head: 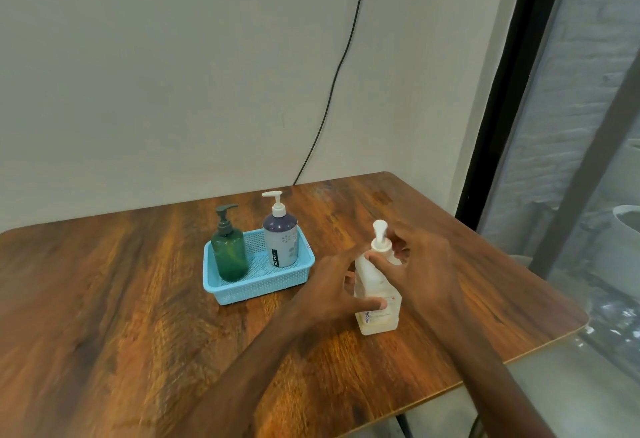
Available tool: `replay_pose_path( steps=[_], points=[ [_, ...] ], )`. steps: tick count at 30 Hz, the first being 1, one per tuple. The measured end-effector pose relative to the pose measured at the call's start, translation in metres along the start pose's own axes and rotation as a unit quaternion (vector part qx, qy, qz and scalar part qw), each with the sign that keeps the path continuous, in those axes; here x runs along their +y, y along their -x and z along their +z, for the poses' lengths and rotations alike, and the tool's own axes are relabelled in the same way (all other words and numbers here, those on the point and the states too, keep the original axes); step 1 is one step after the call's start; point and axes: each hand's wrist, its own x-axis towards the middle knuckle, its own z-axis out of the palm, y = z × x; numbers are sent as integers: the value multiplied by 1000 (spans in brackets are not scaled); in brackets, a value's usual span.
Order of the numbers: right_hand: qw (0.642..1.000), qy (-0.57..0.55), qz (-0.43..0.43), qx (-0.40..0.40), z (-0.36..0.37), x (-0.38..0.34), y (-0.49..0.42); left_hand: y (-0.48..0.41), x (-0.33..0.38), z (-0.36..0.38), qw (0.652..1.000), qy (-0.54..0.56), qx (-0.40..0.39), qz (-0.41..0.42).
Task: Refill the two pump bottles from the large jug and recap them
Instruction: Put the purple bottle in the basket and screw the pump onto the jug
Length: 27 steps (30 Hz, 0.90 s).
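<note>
Pale pump bottle [377, 299] upright, between both hands, left hand [332, 294] gripping body, right hand [420, 264] at collar

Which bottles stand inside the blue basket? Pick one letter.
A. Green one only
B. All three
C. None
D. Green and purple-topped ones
D: the green bottle and purple-topped bottle stand in the blue basket; the clear bottle stands outside, on the table.

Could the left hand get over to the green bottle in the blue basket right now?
Probably yes: the left hand is on the clear bottle, and only bare table lies between it and the green bottle.
</note>
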Motion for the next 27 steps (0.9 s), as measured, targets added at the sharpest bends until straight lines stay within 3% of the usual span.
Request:
replay_pose_path(
  steps=[3, 10, 17, 24, 27],
  points=[
    [999, 5, -35, -1, -9, -6, -4, 1, 2, -1, 1000, 4, 2, 3],
    [998, -32, 20, 52, 0, -2, 7, 0, 1, 1, 1000, -10, -1, 17],
    [995, -75, 50, -32, 5, 10, 19, 10, 12, -41, 999, 24, -27, -6],
    [993, -105, 36, -26, 6, 18, 23, -11, 50, -13, 987, 86, 136, -19],
    [992, -117, 42, -28, 4, 19, 23, -22, 53, -3, 982, 109, 157, -12]
  ],
)
